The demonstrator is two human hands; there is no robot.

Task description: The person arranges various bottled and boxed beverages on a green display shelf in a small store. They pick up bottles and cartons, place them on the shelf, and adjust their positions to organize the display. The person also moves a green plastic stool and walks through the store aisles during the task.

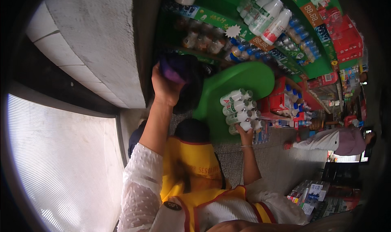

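Note:
My left hand is raised at the left, with its fingers around a dark purple cloth. A dark shape beyond the cloth is too shadowed to name. Lower and to the right, my right hand grips the nearest bottle of a group of white drink bottles. The bottles have green and red print and stand close together in rows on a green plastic stool. Whether film binds them I cannot tell. A yellow apron with red edging covers my front.
Green store shelves with bottled drinks rise beyond the stool. Red cartons with blue-capped bottles stand to its right. A rough grey wall is at the left. A person stands at the far right, near stacked packages.

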